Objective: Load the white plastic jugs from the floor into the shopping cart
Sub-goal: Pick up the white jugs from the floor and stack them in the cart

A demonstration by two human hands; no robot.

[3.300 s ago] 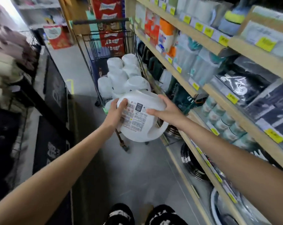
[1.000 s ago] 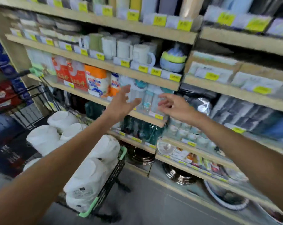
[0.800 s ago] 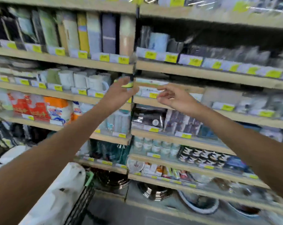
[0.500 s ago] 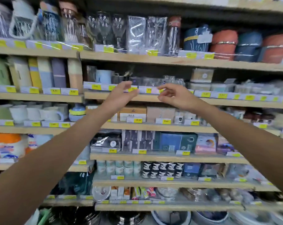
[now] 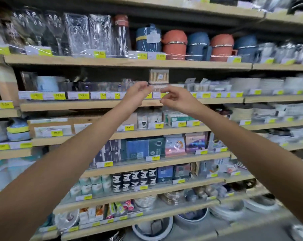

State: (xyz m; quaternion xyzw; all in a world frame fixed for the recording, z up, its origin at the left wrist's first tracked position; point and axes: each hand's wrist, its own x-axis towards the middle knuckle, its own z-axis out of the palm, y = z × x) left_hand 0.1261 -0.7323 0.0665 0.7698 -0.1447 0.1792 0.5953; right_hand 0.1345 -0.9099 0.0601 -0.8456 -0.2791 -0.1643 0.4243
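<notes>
No white jug and no shopping cart are in view. Both my arms are raised toward the store shelving. My left hand (image 5: 138, 94) is at chest-high shelf level with its fingers relaxed and pointing right, and nothing shows in it. My right hand (image 5: 176, 100) is close beside it, fingers loosely curled and empty. The fingertips of both hands nearly meet in front of a small clear box of sticks (image 5: 159, 88) standing on the shelf. Whether they touch it cannot be told.
Wooden shelves (image 5: 129, 62) fill the view, edged with yellow price tags. Orange and blue lidded pots (image 5: 175, 44) stand on top, wrapped glassware (image 5: 77, 33) at upper left, boxed goods (image 5: 143, 147) in the middle, and bowls and basins (image 5: 152, 228) at the bottom.
After the jug went onto the cart, my view swung right and up from the cart to the shelves. Both empty hands rose together and drew closer to each other.
</notes>
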